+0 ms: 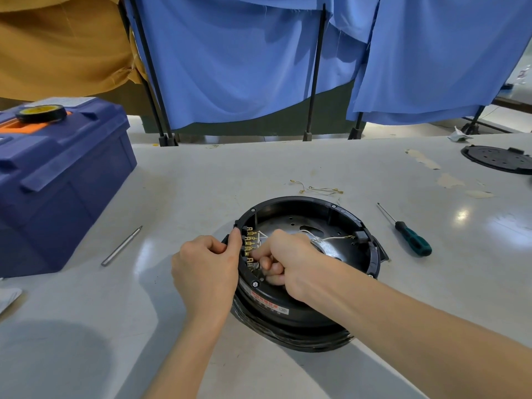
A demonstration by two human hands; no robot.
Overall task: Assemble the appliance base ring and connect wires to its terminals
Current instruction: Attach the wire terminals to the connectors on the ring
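Observation:
The black round appliance base ring (305,204) lies upside down on the table, its metal plate showing inside. A row of brass terminals (249,244) lines its left inner wall, with white wires (334,239) running across the plate. My left hand (205,270) grips the ring's left outer rim, thumb on the edge beside the terminals. My right hand (283,262) reaches inside, fingers pinched on a white wire end at the lower terminals. The pinched connector itself is hidden by the fingers.
A blue toolbox (57,180) with a roll of black tape (41,113) stands at the left. A metal rod (122,245) lies beside it. Spare wires (319,190) lie behind the ring, a green-handled screwdriver (408,236) to its right, a black round cover (499,159) far right.

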